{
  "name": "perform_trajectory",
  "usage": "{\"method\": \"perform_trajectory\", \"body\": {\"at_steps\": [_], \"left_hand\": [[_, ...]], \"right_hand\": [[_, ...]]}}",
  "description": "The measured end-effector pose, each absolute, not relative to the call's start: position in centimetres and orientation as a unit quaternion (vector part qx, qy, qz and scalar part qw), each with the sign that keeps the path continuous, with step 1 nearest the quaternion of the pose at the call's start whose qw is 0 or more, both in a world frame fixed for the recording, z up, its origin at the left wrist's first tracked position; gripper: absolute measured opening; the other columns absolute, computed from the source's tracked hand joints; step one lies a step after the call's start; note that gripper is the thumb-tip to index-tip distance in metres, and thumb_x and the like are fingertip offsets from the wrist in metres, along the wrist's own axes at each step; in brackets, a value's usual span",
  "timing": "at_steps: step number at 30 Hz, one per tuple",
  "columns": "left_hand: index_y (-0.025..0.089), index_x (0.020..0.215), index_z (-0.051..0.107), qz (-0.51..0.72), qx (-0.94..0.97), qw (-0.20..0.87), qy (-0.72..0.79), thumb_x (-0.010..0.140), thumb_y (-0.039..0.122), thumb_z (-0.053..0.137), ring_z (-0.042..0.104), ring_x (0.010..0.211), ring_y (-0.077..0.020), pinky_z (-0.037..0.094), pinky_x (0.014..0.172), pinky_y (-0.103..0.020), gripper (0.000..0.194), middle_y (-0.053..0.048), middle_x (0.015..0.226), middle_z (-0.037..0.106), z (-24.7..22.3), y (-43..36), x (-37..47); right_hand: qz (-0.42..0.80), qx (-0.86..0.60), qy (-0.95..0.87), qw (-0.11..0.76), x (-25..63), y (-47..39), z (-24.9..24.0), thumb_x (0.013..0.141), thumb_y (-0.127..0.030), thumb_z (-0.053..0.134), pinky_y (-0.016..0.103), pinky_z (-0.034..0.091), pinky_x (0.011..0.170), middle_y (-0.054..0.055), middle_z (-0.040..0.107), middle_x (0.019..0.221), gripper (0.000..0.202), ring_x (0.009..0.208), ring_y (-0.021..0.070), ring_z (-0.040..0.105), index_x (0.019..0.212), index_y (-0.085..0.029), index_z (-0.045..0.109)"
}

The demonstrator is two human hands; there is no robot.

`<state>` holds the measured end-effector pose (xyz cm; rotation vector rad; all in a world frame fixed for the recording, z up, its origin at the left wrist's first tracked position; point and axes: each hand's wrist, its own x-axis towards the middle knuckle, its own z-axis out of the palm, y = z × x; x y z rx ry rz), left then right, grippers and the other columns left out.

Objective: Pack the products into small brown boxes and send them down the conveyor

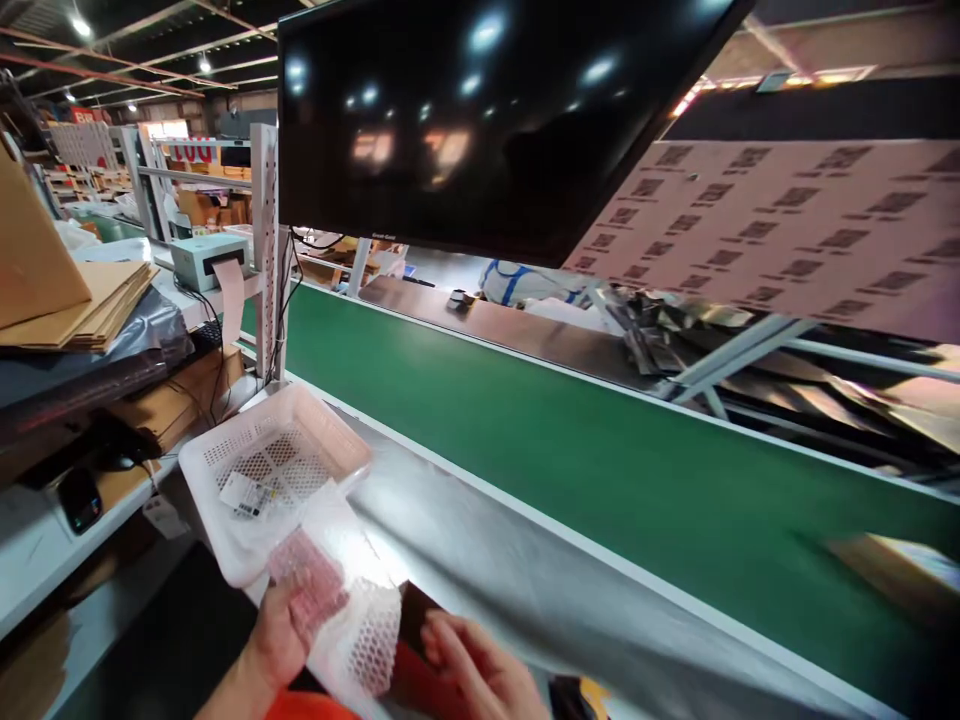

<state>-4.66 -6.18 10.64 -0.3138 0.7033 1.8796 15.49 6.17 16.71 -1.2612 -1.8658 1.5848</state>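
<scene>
Gripping a bubble-wrap pouch [341, 610] at the near edge of the scene, your left hand [281, 630] has its fingers curled around the pouch's left side, with something pink showing through the wrap under your thumb. Your right hand [480, 665] sits just right of the pouch, fingers loosely bent and half open; whether it touches the wrap or grips anything you cannot tell, since the lower part of the hand is cut off by the frame. Just beyond your left hand a white basket [225, 470] rests on the steel bench [480, 560], tilted a little, with a small label [247, 493] lying inside. To the right of the pouch the bench runs bare up to a white rail, and past that rail lies the green belt [600, 450]. A black screen [480, 120] hangs overhead, far side. On your left, flat cartons [82, 300] crowd the shelf edge, with a printer [206, 258] farther back.
</scene>
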Motion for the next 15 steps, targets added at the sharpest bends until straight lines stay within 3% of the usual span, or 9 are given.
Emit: {"method": "perform_trajectory", "body": {"at_steps": [2,4,6,9,12,15], "left_hand": [[0.016,0.093,0.08,0.766,-0.13,0.555,0.298,0.063,0.026,0.097,0.082,0.089,-0.0297,0.064,0.097,-0.049,0.037,-0.01,0.093,0.087,10.2,-6.1,-4.5],[0.017,0.096,0.08,0.743,-0.116,0.598,0.278,0.062,0.032,0.098,0.082,0.095,-0.0341,0.063,0.1,-0.054,0.042,-0.012,0.094,0.086,9.9,-5.8,-3.9],[0.019,0.1,0.08,0.718,-0.103,0.643,0.247,0.065,0.043,0.096,0.081,0.102,-0.0398,0.062,0.101,-0.06,0.045,-0.013,0.096,0.086,9.7,-5.3,-3.1],[0.019,0.095,0.081,0.682,-0.112,0.69,0.216,0.067,0.051,0.093,0.08,0.105,-0.044,0.062,0.1,-0.064,0.044,-0.015,0.094,0.085,9.3,-4.4,-2.0],[0.019,0.089,0.081,0.686,-0.135,0.687,0.199,0.063,0.042,0.096,0.08,0.104,-0.0415,0.064,0.099,-0.057,0.038,-0.013,0.092,0.086,8.8,-3.8,-1.3],[0.018,0.087,0.08,0.696,-0.139,0.68,0.186,0.062,0.034,0.097,0.08,0.107,-0.04,0.063,0.101,-0.054,0.035,-0.012,0.093,0.086,8.6,-3.5,-1.1]], "right_hand": [[0.536,-0.457,-0.662,0.256,14.3,6.5,18.4,0.076,-0.063,0.077,0.042,0.062,0.092,0.013,0.084,0.112,0.057,0.101,0.0318,0.077,0.116,-0.022,0.08],[0.514,-0.437,-0.695,0.249,12.1,6.5,19.8,0.068,-0.054,0.084,0.046,0.059,0.099,0.013,0.082,0.121,0.071,0.108,0.0335,0.076,0.13,-0.022,0.075],[0.517,-0.412,-0.724,0.195,9.7,6.7,20.8,0.067,-0.045,0.083,0.042,0.059,0.084,0.008,0.083,0.099,0.06,0.088,0.0299,0.075,0.121,-0.02,0.078],[0.563,-0.392,-0.713,0.144,7.2,7.4,21.7,0.074,-0.035,0.07,0.032,0.047,0.058,-0.002,0.068,0.065,0.037,0.057,0.0198,0.061,0.107,-0.019,0.079],[0.564,-0.393,-0.715,0.13,6.7,8.4,22.3,0.074,-0.029,0.069,0.028,0.039,0.053,-0.005,0.062,0.062,0.035,0.053,0.015,0.051,0.105,-0.018,0.08],[0.555,-0.396,-0.724,0.106,7.6,9.4,22.1,0.069,-0.028,0.074,0.028,0.041,0.055,-0.004,0.062,0.061,0.028,0.057,0.0158,0.053,0.094,-0.018,0.083]]}}
